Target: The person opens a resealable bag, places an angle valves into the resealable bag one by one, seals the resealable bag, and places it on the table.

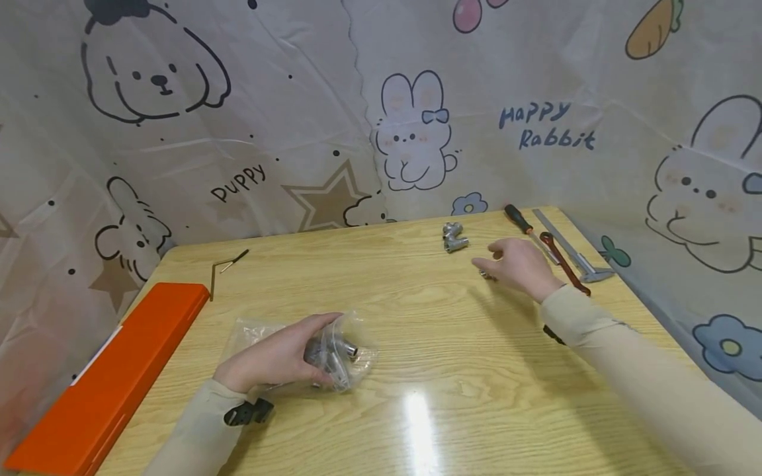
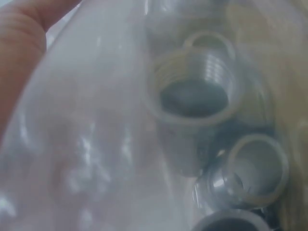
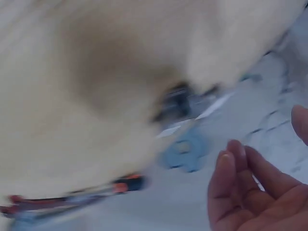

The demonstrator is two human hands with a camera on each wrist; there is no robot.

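Observation:
My left hand (image 1: 276, 354) grips a clear plastic bag (image 1: 360, 360) low over the table's front half, fingers and thumb curled round it. Inside are several grey metal threaded pipe fittings (image 2: 192, 96), their round open ends showing through the plastic. Toward the back right, my right hand (image 1: 519, 268) hovers with thumb and fingers apart and nothing between them in the right wrist view. Just below its thumb in the head view shows a small metal piece (image 1: 486, 275), partly hidden. Left of this hand, grey metal pipe fittings (image 1: 455, 243) lie close together on the table.
Along the right edge lie a screwdriver (image 1: 518, 218), a dark red wrench (image 1: 562, 261) and a caliper (image 1: 571, 248). A long orange case (image 1: 125, 370) fills the left edge, with thin L-shaped rods (image 1: 213, 277) beyond it. A printed cloth (image 1: 321, 132) hangs behind the wooden table (image 1: 381, 284).

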